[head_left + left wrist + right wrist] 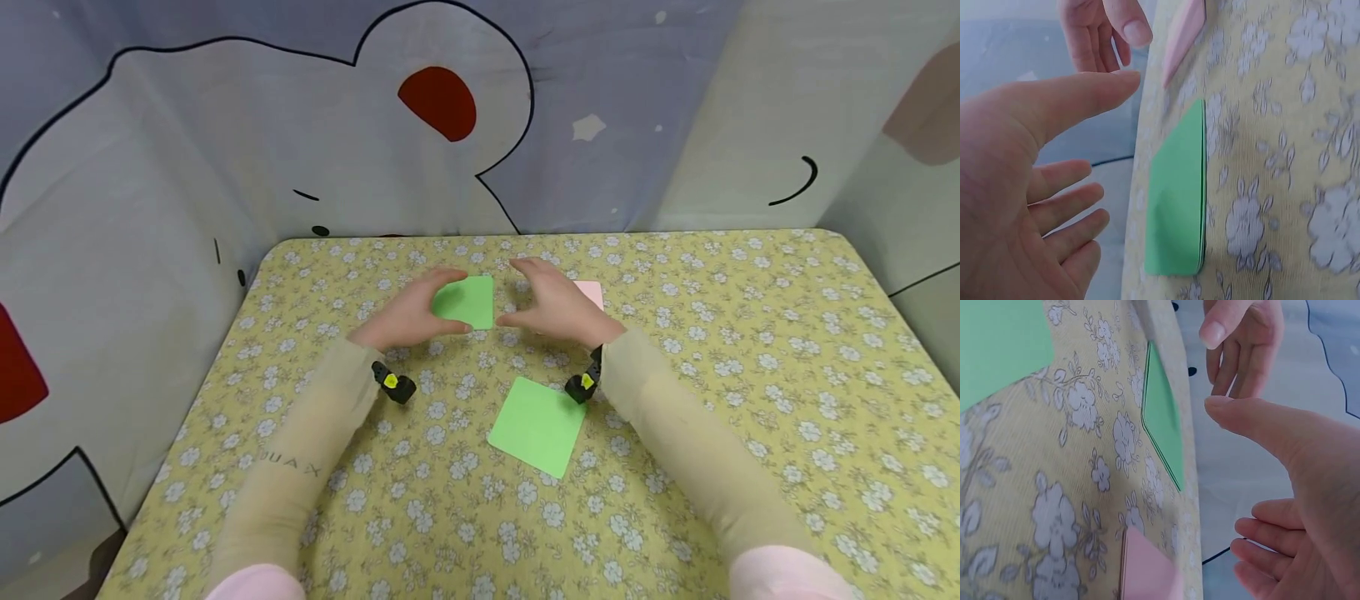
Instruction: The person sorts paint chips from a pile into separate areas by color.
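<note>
My left hand (417,312) hovers over a small stack of green square cards (474,302) near the back of the table, thumb and fingers spread apart with nothing between them. In the left wrist view the green stack (1177,200) shows several thin layers along its edge. Facing it, my right hand (557,305) also has its fingers spread and holds nothing. A pink stack of cards (591,292) lies partly hidden behind the right hand; in the right wrist view the pink stack (1147,572) sits below that hand. Closer to me lies a tilted green square (538,427).
A yellow flowered cloth (450,517) covers the table. A printed curtain (615,117) hangs behind and along both sides. Black wrist cameras (396,385) stick out inward from both wrists, the right one overlapping the near green square's corner.
</note>
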Demonstrator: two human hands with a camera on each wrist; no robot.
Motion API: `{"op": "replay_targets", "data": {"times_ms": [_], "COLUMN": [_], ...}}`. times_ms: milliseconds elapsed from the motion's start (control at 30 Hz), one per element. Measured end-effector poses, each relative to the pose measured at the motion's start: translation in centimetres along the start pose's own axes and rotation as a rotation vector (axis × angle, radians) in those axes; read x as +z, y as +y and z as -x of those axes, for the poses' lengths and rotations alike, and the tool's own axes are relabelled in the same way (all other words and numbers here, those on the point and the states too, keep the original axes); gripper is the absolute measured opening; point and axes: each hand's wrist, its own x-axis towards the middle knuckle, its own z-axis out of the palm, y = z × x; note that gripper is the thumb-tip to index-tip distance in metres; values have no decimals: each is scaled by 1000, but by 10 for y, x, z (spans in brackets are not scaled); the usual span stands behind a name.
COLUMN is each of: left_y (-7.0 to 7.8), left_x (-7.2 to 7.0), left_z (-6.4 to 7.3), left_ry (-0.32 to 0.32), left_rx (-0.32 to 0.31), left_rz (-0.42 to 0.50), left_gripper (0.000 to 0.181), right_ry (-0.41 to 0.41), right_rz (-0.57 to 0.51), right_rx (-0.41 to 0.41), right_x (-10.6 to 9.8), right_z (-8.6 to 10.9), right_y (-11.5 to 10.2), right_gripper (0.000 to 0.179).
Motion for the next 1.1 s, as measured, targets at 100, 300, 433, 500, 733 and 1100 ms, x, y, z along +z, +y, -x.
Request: {"op": "replay_targets", "data": {"times_ms": [100,300,433,500,733,1100], "left_y": [6,15,20,21,29,35], "left_x": [2,7,10,11,15,24], "left_z": [2,7,11,13,19,28], "left_ry": [-5,-18,-27,-29,-49,-74], "left_rx": [18,30,40,52,69,94], "left_rz": [9,6,13,22,39,58], "left_gripper": [88,85,81,80,80,81], "right_ry": [6,31,44,44,52,85], "right_rz": [13,36,21,22,14,21], "right_rx": [-11,-37,-41,-44,-64,-102], "right_x": [-3,-8,-11,-12,-14,-18], "right_z": [5,15,22,26,38,57], "right_y": [2,3,2,2,4,7], "right_gripper": [101,101,100,100,99,97]}}
